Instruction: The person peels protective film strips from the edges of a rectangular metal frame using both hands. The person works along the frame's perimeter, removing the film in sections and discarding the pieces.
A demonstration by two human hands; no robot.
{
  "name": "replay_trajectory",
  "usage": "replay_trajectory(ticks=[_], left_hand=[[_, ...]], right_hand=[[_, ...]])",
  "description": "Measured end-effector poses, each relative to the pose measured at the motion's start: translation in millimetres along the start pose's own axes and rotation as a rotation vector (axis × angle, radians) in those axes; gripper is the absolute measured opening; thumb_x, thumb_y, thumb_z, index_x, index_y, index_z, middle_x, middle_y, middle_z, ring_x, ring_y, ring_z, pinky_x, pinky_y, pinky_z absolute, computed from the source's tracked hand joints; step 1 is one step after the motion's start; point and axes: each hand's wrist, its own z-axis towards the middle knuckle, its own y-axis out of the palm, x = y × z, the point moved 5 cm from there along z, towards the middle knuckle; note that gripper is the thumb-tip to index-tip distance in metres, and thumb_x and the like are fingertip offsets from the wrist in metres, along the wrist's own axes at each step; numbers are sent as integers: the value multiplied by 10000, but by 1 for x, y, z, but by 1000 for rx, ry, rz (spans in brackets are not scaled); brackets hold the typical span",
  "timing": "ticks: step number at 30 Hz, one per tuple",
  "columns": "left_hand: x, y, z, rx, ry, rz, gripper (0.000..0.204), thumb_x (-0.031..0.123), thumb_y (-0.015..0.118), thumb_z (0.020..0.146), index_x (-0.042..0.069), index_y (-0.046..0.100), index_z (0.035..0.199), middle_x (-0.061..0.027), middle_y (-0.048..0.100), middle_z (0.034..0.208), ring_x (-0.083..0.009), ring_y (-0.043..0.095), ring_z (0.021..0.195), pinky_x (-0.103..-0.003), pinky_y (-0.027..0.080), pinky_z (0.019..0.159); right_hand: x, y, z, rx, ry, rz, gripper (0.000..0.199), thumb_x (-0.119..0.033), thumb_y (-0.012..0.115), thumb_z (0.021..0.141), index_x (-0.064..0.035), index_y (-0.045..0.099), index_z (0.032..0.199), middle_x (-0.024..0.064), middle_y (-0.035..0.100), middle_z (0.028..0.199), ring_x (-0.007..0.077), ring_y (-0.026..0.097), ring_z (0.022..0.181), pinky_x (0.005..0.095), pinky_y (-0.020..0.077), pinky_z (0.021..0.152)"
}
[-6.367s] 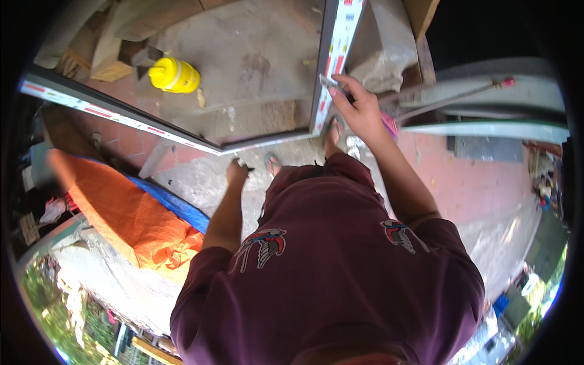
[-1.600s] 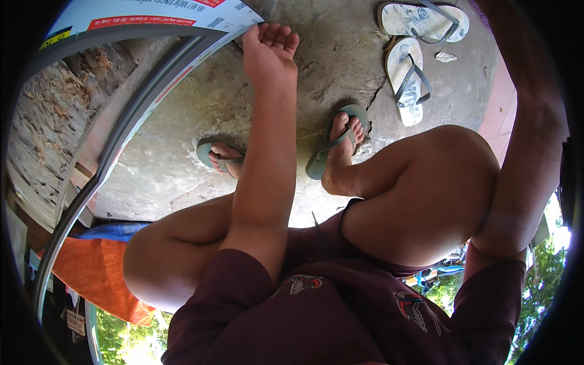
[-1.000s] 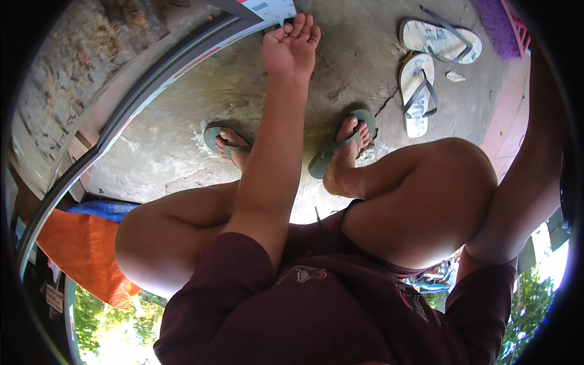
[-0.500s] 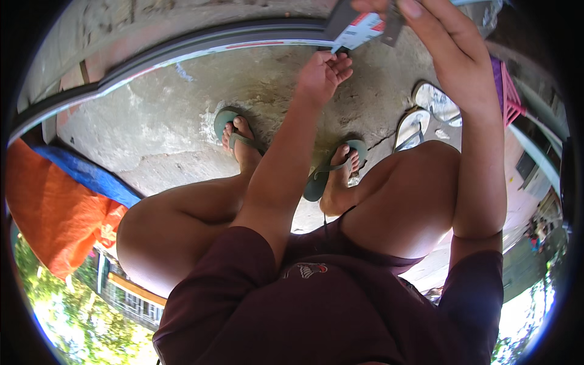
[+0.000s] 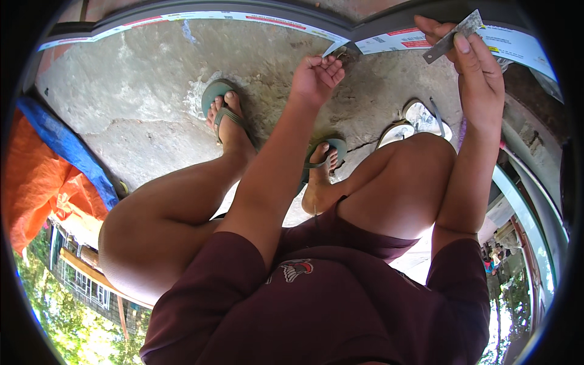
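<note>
My left hand [image 5: 317, 79] is closed in a pinch on a loose end of the white protective film [image 5: 331, 46], at the corner of a dark grey frame [image 5: 347, 25]. The film, printed in red and black, runs along the frame's face on both sides of that corner. My right hand [image 5: 477, 73] grips a flat, thin metal blade [image 5: 457, 36] between thumb and fingers, tilted, in front of the frame's right length. One end of the blade has a small hole. The fingertips behind the blade are partly hidden.
Green flip-flops [image 5: 214, 91] are on my feet on the worn concrete floor [image 5: 146, 85]. A loose white pair [image 5: 420, 118] lies near my right knee. Orange sheeting [image 5: 36, 176] and a blue sheet [image 5: 73, 152] hang at the left.
My right hand has moved right and down, and the blade now shows clearly against the frame. My left hand keeps its pinch at the corner. The view has shifted, revealing more frame.
</note>
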Motion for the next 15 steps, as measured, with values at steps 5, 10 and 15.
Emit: replay_trajectory(ticks=[5, 10, 15], left_hand=[[7, -20, -21, 376, 139, 199, 104, 162, 543, 904, 84, 558, 836, -76, 661, 839, -268, 668, 828, -470, 546, 815], [6, 67, -45, 318, 1130, 1510, 202, 181, 726, 839, 72, 600, 954, -107, 631, 1017, -325, 600, 944, -509, 458, 856], [-3, 98, -33, 234, 1389, 1932, 277, 219, 814, 773, 102, 657, 968, -101, 591, 1087, -345, 559, 1014, -510, 410, 905]], right_hand=[[1, -3, 0, 31, -1, 12, 348, -209, 452, 1105, 43, 644, 1249, 233, 678, 1278, 298, 641, 1225, 395, 466, 1061], [-5, 4, -1, 75, 19, -57, 359, -212, 450, 1108, 57, 653, 1230, 185, 707, 1224, 279, 664, 1183, 393, 474, 1051], [-17, 26, 1, 115, -97, -107, 261, -159, 513, 1081, 33, 677, 1148, 125, 740, 1036, 186, 688, 983, 321, 527, 885]])
